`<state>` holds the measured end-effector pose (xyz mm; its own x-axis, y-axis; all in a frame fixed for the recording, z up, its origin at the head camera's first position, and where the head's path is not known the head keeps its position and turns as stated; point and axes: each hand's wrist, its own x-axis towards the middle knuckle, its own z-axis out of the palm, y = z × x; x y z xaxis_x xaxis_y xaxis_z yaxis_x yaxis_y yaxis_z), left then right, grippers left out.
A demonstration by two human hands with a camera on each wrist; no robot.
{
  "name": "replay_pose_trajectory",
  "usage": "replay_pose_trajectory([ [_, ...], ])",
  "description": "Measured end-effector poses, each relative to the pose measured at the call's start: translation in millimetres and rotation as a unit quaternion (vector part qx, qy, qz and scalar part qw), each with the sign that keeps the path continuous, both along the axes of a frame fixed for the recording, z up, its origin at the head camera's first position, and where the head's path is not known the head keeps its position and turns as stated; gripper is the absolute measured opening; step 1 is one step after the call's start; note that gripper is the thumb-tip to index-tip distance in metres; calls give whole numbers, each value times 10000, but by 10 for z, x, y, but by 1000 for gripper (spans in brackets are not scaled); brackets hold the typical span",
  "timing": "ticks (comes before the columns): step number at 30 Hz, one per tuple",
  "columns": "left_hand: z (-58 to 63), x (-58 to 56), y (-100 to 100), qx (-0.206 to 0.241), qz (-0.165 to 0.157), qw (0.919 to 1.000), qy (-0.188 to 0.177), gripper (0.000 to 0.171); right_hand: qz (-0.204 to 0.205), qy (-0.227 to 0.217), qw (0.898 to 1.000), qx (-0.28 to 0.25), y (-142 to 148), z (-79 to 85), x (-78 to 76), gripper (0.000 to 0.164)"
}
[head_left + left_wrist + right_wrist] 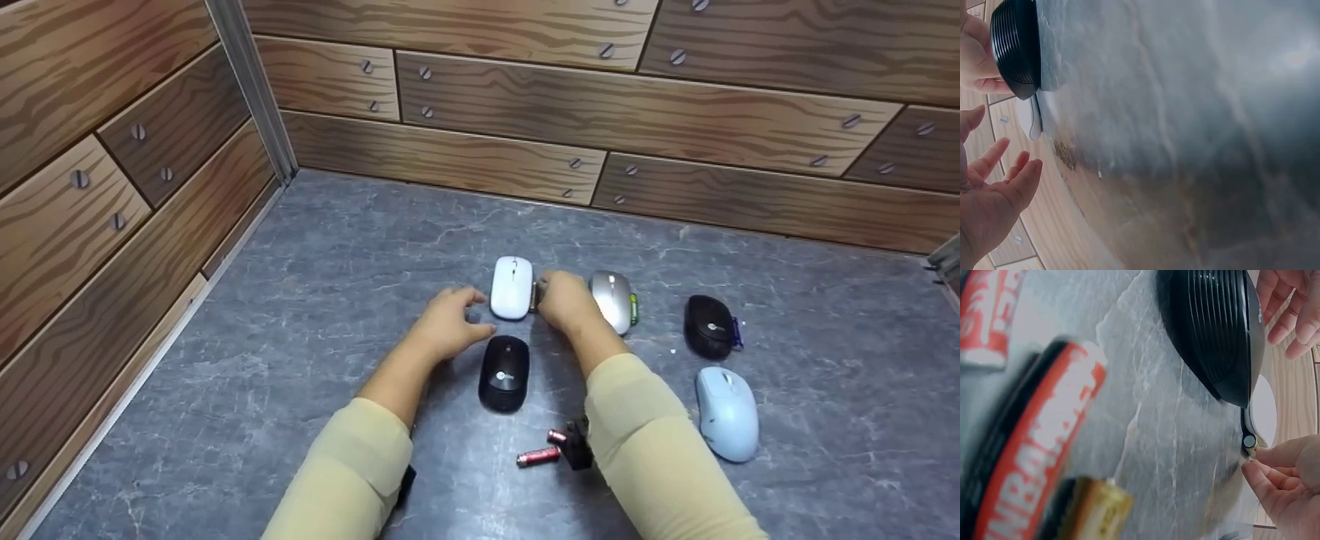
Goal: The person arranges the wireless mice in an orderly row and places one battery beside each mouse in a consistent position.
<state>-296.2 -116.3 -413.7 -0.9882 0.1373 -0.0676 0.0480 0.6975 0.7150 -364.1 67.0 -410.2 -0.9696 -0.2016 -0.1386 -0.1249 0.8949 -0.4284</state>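
Note:
My right hand [568, 301] pinches a small battery [1249, 441] at the right side of a white computer mouse [512, 288]; the fingers cover part of it. My left hand [448, 324] hovers just left of that mouse, its thumb and fingers spread and holding nothing. Below the white mouse lies a black mouse [504, 373], close to my left thumb. In the left wrist view the left hand [999, 202] shows parted fingers. A silver mouse [611, 301] sits right of my right hand, a green battery [634, 308] along its side.
Red batteries [538, 457] lie near the right sleeve, by a black device at the wrist. Farther right are another black mouse [709, 327] with a purple battery [736, 333] beside it, and a light blue mouse [727, 414]. Wood-patterned walls [450, 150] border the grey table [360, 225].

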Motion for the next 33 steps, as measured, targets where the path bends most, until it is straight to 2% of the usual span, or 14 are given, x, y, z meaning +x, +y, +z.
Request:
replay_pose_trajectory([
  [5,17,22,18,-29,7,10000,-10,45,116,35,9999,34,81,85,66,51],
  [13,72,112,50,-20,-118,9997,200,45,467,571,9971,-210,189,230,246,45],
  [25,173,303,124,-138,-350,9987,338,46,914,729,9905,-729,331,318,743,28],
  [33,257,542,196,-84,-748,9958,528,46,1358,608,9841,-970,446,378,1093,27],
])
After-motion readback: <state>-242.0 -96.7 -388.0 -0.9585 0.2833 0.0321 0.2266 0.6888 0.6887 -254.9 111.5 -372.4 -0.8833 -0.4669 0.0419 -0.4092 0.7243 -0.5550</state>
